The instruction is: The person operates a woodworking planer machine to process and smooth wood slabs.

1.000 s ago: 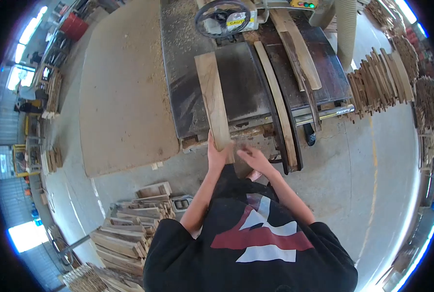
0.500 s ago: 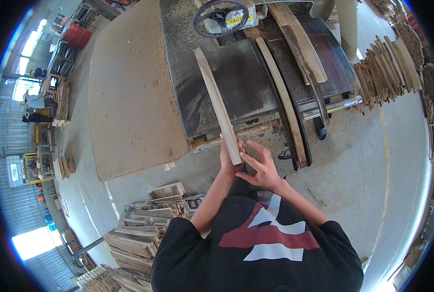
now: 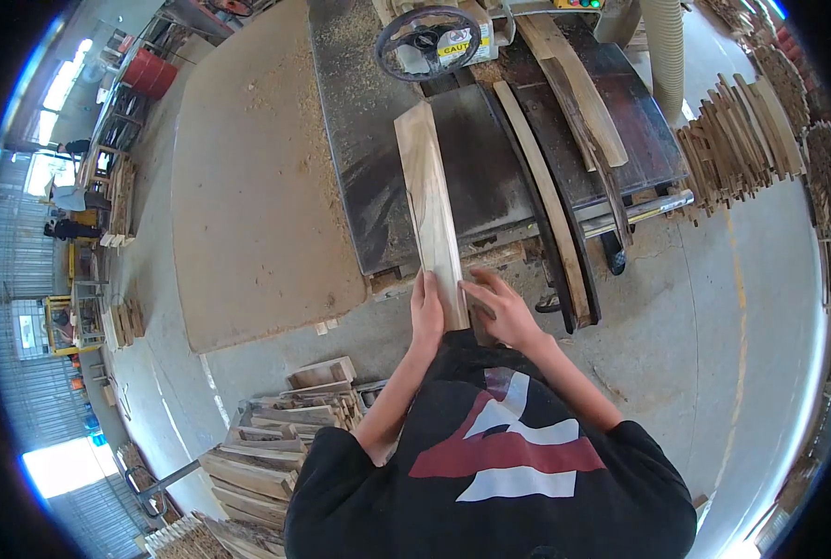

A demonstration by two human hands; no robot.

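The left hand [image 3: 426, 312] grips the near end of a long wooden board [image 3: 429, 205] by its left side; how its thumb closes underneath is hidden. The right hand [image 3: 508, 312] is bent with fingers a little spread, fingertips at the board's right side; whether they pinch it, I cannot tell. The board points away from the person, its near end off the desk [image 3: 480, 158], its far part above the desk's left half, broad face up. Whether it rests there is unclear. The step in hand looks like steadying and turning the board for a look; the next move calls for a sure hold on that near end. To the right, a narrow wooden strip [image 3: 546, 196] lies between dark rails and overhangs the desk's near edge. Loose boards [image 3: 588, 102] lie toward the right edge. A black wheel [image 3: 426, 39] stands at the far edge.
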